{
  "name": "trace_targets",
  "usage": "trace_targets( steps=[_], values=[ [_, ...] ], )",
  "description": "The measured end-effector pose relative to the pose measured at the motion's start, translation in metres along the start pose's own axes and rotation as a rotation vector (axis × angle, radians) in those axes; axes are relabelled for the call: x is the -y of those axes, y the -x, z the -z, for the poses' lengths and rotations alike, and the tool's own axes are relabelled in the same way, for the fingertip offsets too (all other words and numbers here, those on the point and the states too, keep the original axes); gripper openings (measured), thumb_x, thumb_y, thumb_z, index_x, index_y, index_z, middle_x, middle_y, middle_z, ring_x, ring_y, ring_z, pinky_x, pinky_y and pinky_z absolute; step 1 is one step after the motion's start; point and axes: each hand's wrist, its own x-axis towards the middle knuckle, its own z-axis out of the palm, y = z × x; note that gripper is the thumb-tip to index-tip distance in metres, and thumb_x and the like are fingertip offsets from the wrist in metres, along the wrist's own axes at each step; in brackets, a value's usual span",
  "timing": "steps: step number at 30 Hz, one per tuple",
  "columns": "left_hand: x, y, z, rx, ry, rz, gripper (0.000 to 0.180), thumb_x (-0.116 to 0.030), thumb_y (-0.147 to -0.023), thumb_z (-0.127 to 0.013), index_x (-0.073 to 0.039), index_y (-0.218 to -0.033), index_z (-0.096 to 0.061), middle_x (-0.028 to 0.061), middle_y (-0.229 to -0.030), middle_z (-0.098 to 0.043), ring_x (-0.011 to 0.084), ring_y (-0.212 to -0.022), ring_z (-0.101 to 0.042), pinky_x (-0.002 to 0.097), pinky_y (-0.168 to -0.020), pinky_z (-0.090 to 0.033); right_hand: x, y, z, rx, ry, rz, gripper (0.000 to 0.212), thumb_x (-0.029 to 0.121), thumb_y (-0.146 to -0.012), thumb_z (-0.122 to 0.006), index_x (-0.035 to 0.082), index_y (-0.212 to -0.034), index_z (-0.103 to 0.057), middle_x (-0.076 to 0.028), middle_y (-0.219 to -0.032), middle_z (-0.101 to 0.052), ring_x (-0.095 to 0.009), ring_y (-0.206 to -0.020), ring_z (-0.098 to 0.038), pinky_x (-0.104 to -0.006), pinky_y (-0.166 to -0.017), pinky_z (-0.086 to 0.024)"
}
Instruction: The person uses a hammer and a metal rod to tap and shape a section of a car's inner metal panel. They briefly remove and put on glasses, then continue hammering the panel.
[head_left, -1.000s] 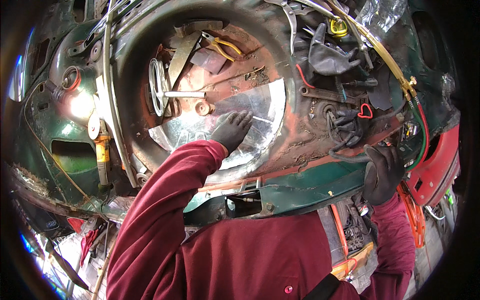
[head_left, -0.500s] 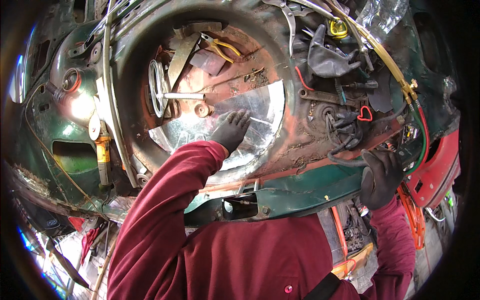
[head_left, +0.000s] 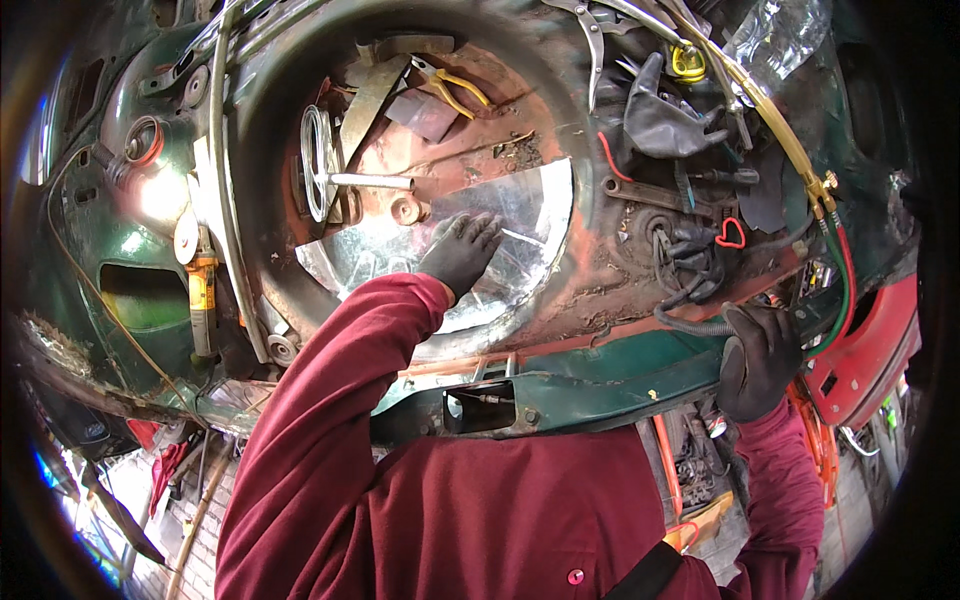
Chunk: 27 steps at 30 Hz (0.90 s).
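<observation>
My left hand, in a dark glove, lies flat with fingers stretched out on a shiny curved piece of sheet metal. That sheet covers the near part of a round, rusty well in a green car body. At the right, my gloved right hand is closed over the green edge panel; the undersides of its fingers are hidden. Beyond my left hand are pliers with yellow handles, a coil of wire, a pale tube and scrap metal pieces.
An angle grinder lies at the left beside a long metal strip. To the right are tin snips, a spare black glove, a wrench, a yellow tape measure and a brass torch with red and green hoses.
The view has shifted slightly, so the well's contents sit a little lower and farther right. Both hands keep their places on the sheet metal and the edge panel.
</observation>
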Motion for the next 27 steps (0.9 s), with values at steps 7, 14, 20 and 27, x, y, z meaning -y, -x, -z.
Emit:
trace_targets(
  steps=[7, 14, 20, 27],
  values=[
    [-0.001, -0.001, 0.0, 0.0, -0.005, 0.009, 0.052, -0.018, -0.101, -0.055, -0.002, -0.151, -0.056, 0.0164, -0.168, -0.045, 0.0326, -0.156, -0.042, 0.0528, -0.126, -0.036, 0.005, -0.002, 0.001, 0.015, 0.02, -0.017, 0.033, 0.015, -0.095, -0.057, 0.001, -0.123, -0.07, -0.017, -0.107, -0.07, -0.038, -0.093, -0.066, -0.0517, -0.084, -0.051],
    [0.003, 0.0, -0.012, -0.016, -0.026, -0.006, 0.053, -0.017, -0.102, -0.054, -0.007, -0.154, -0.055, 0.0139, -0.166, -0.048, 0.031, -0.156, -0.042, 0.0532, -0.124, -0.039, 0.008, -0.002, 0.001, 0.053, 0.012, -0.026, 0.032, 0.017, -0.098, -0.056, 0.001, -0.123, -0.07, -0.017, -0.106, -0.07, -0.038, -0.093, -0.066, -0.0513, -0.081, -0.05],
    [0.008, 0.003, -0.015, 0.019, -0.007, -0.028, 0.067, -0.022, -0.096, -0.067, -0.008, -0.159, -0.05, 0.0114, -0.17, -0.043, 0.0304, -0.158, -0.04, 0.0524, -0.126, -0.036, 0.006, -0.003, 0.0, 0.039, 0.003, 0.011, 0.034, 0.019, -0.099, -0.056, 0.001, -0.123, -0.07, -0.017, -0.107, -0.07, -0.037, -0.091, -0.065, -0.0507, -0.082, -0.05],
    [0.018, 0.005, -0.013, -0.021, 0.008, -0.058, 0.102, -0.034, -0.075, -0.089, -0.01, -0.163, -0.043, 0.0108, -0.173, -0.037, 0.0306, -0.159, -0.036, 0.0491, -0.128, -0.034, 0.003, -0.001, 0.001, 0.007, 0.0, 0.011, 0.036, 0.019, -0.095, -0.058, 0.0, -0.123, -0.071, -0.017, -0.105, -0.069, -0.037, -0.091, -0.066, -0.051, -0.082, -0.05]
  ],
)
